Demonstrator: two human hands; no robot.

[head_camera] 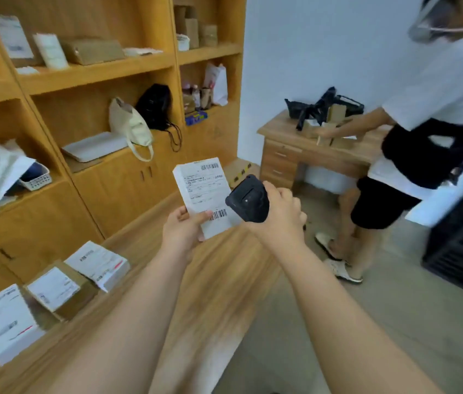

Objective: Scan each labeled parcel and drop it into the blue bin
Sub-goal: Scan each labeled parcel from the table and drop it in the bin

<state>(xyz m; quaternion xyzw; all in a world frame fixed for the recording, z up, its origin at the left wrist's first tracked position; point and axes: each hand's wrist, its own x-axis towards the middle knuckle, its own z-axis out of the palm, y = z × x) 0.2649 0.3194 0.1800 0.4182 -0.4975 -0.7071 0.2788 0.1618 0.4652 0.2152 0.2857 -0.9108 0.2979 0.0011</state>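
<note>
The left hand (180, 226) grips a white parcel (201, 189) at its bottom end, with the thumb on the front and the fingers behind. The parcel is held up in the air. Its long side runs up and down, the top leans a little to the left, and the label faces the person. The right hand (281, 214) is wrapped tight around a black scanner (248, 199). The scanner sits just to the right of the parcel, very close to the lower barcode (218, 214) by the left thumb. So the scanning hand is on the right side and the label is on its left, and I think the scan is the step going on now. The scanner looks like it needs to point left at that barcode. The blue bin is not in view, so I cannot tell which way the drop will go. Below and to the left of the parcel, three more parcels (53, 288) lie on the wooden counter (210, 280). Far to the right of the parcel, another person (438, 109) reaches over a desk (295, 143).
</note>
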